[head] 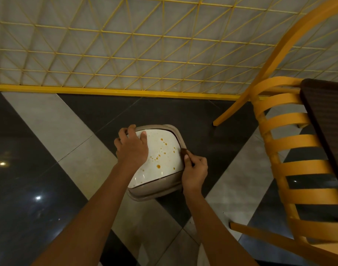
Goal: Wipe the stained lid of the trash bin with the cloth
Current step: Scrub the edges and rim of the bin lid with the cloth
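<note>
A small trash bin [156, 191] with a beige body stands on the floor below me. Its white domed lid [164, 160] carries several orange-brown stain spots. My left hand [131, 146] lies on the lid's far left corner, fingers curled over the rim and thumb pressed on the white surface. My right hand [195, 169] sits at the lid's right edge, fingers pinched on a small dark brown cloth [183, 153], most of it hidden inside the fist. The cloth's tip touches the rim.
A yellow wooden chair [291, 150] with a slatted back and dark seat cushion [329, 120] stands close on the right. A yellow lattice partition [126, 54] with a yellow base rail runs across behind the bin. The floor has glossy black and grey tiles.
</note>
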The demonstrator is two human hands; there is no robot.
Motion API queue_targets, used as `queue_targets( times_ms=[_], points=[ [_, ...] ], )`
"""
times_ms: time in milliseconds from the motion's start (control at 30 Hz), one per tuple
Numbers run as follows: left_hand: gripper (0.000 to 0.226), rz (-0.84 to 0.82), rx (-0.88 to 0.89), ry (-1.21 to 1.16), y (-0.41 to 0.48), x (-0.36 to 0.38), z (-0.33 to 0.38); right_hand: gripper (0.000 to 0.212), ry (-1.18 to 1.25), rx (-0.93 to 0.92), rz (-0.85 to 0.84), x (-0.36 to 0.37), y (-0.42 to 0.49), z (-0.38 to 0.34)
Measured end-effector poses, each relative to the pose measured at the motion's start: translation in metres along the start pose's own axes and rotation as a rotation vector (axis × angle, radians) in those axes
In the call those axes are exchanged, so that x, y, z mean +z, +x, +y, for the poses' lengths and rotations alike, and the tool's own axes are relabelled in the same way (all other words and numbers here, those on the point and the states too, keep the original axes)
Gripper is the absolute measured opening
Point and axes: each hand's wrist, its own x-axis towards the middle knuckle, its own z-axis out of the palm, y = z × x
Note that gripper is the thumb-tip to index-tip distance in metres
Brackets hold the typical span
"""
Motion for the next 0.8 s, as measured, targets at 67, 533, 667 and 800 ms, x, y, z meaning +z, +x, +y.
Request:
queue_targets(
  times_ms=[67,533,667,800],
  points=[
    [0.051,-0.004,-0.031,-0.013,-0.001,-0.001,-0.001,0.025,-0.003,-0.011,-0.017,-0.001,0.003,-0.003],
    [0.057,-0.083,-0.197,0.004,0.003,-0.018,-0.009,0.027,0.353,0.327,0.205,0.004,-0.033,0.002],
    [0.063,-0.097,-0.362,-0.05,-0.004,-0.021,-0.019,0.027,0.178,0.171,0.049,-0.001,0.006,-0.015],
    [0.072,-0.199,-0.409,-0.142,-0.015,-0.018,-0.037,0.027,-0.022,0.028,-0.149,-0.003,0.042,-0.03]
  ],
)
